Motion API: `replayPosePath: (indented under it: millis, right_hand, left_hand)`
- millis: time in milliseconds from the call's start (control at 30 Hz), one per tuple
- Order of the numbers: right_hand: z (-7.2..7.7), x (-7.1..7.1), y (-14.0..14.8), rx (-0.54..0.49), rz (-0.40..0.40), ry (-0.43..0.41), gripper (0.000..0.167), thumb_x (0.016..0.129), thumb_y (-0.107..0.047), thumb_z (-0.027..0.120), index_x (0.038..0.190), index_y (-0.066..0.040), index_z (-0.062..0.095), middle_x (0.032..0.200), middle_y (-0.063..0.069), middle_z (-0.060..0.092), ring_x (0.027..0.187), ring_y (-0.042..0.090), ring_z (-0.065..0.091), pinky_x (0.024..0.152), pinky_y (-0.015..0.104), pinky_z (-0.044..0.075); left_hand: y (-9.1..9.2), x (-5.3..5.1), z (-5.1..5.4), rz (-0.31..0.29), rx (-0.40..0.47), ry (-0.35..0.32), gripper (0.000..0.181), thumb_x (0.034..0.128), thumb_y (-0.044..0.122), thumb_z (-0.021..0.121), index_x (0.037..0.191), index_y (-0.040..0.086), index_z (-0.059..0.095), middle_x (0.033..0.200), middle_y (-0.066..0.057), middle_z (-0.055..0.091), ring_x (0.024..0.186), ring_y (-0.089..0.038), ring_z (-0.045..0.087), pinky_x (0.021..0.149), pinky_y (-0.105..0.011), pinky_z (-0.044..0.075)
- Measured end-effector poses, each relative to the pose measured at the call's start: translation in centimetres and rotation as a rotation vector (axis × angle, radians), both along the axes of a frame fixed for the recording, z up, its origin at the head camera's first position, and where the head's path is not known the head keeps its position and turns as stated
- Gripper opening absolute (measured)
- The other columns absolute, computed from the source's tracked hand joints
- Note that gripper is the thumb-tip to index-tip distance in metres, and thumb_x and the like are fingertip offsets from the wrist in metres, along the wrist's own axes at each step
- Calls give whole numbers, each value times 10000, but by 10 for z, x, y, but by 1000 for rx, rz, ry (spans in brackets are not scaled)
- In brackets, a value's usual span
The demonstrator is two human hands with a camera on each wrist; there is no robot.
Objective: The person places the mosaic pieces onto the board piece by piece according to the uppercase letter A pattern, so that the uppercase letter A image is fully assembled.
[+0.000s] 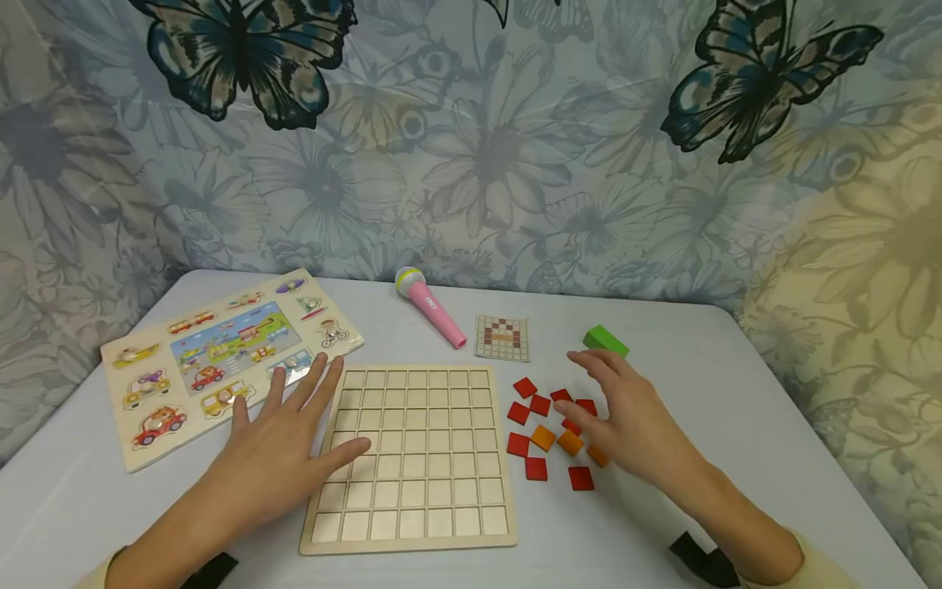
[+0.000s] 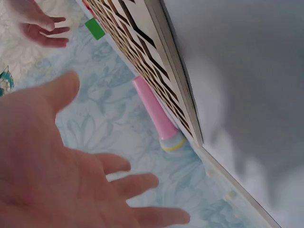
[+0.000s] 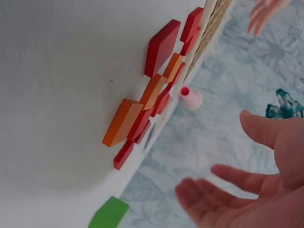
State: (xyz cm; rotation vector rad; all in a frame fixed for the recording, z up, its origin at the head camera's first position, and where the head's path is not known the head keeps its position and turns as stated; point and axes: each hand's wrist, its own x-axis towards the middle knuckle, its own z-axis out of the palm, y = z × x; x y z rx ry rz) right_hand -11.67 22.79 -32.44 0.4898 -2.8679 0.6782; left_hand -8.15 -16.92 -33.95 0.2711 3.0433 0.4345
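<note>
My left hand [image 1: 283, 446] hovers over the left edge of a wooden grid board [image 1: 423, 458], its fingers spread and holding nothing. In the left wrist view the palm shows bare, apart from the board. My right hand [image 1: 636, 417] is above the right side of a loose group of square tiles, fingers parted and nothing between them. Among those tiles are several red ones, such as a red tile [image 1: 536, 469], and orange ones, such as an orange tile [image 1: 543, 438]. The hand partly covers an orange tile at the group's right. A green block [image 1: 607, 339] lies just beyond the right fingers.
A small pattern card [image 1: 502, 338] with a printed grid lies behind the board. Left of it is a pink toy microphone [image 1: 434, 311]. A wooden vehicle puzzle [image 1: 228, 352] lies at the table's left. Patterned fabric [image 1: 471, 164] hangs behind the white table [image 1: 677, 343].
</note>
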Motion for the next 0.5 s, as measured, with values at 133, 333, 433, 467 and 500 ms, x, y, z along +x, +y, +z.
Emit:
replayPosePath:
  millis: [133, 333, 433, 467, 500]
  right_hand:
    - [1, -10, 0, -44, 44, -17, 523, 875, -173, 852, 1341, -38, 657, 1324, 169, 642, 1061, 357, 692, 834, 499, 625]
    - [1, -26, 2, -73, 67, -103, 357, 879, -96, 829, 1218, -56, 725, 1175, 145, 706, 1023, 347, 717, 820, 465, 633]
    - [0, -35, 2, -96, 77, -158, 299, 889, -65, 804, 1181, -53, 741, 1154, 139, 718, 1012, 332, 727, 817, 436, 635]
    - [0, -38, 2, -105, 79, -182, 290, 892, -61, 798, 1176, -52, 742, 1160, 143, 718, 1001, 321, 732, 808, 419, 637]
    - [-1, -41, 1, -112, 78, -209, 280, 895, -61, 792, 1171, -54, 745, 1163, 144, 717, 987, 306, 736, 800, 402, 638]
  left_hand:
    - [-7, 0, -3, -34, -6, -24, 1126, 862, 849, 546, 1694, 283, 41, 1762, -73, 144, 1512, -634, 165, 1011, -925, 116]
    - [-17, 0, -5, -92, 20, -84, 1205, 795, 855, 625, 1696, 267, 83, 1760, -70, 153, 1511, -626, 185, 1013, -914, 163]
    - [-22, -1, -7, -135, 32, -131, 1248, 766, 850, 661, 1697, 256, 81, 1759, -87, 153, 1503, -634, 190, 993, -917, 186]
    - [-23, -1, -7, -149, 33, -148, 1262, 756, 849, 672, 1698, 256, 77, 1758, -90, 154, 1498, -640, 195, 983, -920, 193]
    - [-25, -1, -8, -163, 32, -164, 1276, 748, 847, 682, 1698, 253, 73, 1758, -95, 152, 1492, -648, 201, 970, -925, 196]
